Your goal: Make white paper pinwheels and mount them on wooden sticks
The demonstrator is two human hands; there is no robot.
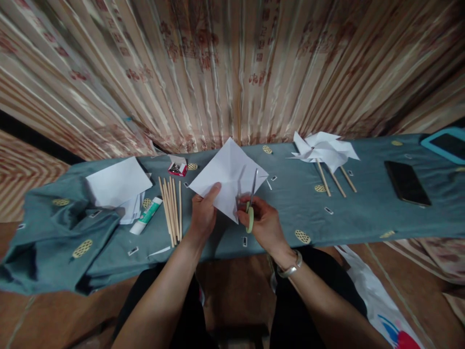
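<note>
A square white sheet of paper [221, 167], turned corner-up and creased across the middle, is pinched at its lower left side by my left hand [204, 213], thumb on top. My right hand [264, 224] is closed around a pair of scissors [250, 219] with pale green handles. The metal blades point up and away from me, over the right part of the sheet. Whether the blades are parted I cannot tell. Close to my left hand lies a row of several wooden sticks [170, 209].
At left are a stack of white paper [119, 182], a glue stick [146, 215] and a small red box of metal pins [178, 167]. Paper pinwheels [325, 150] on sticks lie at right, then a dark phone [407, 183] and a blue-edged device [445, 145]. A curtain [225, 72] hangs behind.
</note>
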